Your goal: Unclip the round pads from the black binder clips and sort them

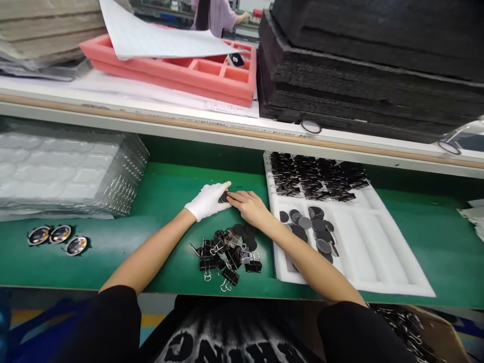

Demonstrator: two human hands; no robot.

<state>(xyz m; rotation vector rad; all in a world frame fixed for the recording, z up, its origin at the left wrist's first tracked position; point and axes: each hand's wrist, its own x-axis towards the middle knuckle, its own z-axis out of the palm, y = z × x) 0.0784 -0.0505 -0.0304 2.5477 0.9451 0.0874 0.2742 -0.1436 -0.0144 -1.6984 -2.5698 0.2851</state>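
Observation:
My left hand (208, 200), in a white glove, pinches a small black disc (224, 196) between thumb and fingers above the green bench. From the other side my right hand (250, 207), bare, has its fingertips pressed together on the same disc and partly covers it. Just below the hands lies a loose heap of black binder clips (227, 254) with silver wire handles. Several flat black discs (247, 234) lie against the heap, beneath my right wrist.
At right, a white foam tray (363, 242) holds rows of black binder clips (315, 176) and loose dark discs (321, 227). Clear plastic trays (68, 171) are stacked left, near round lens-like pieces (60, 234). The shelf carries a pink foam tray (170, 70) and black foam sheets (359, 75).

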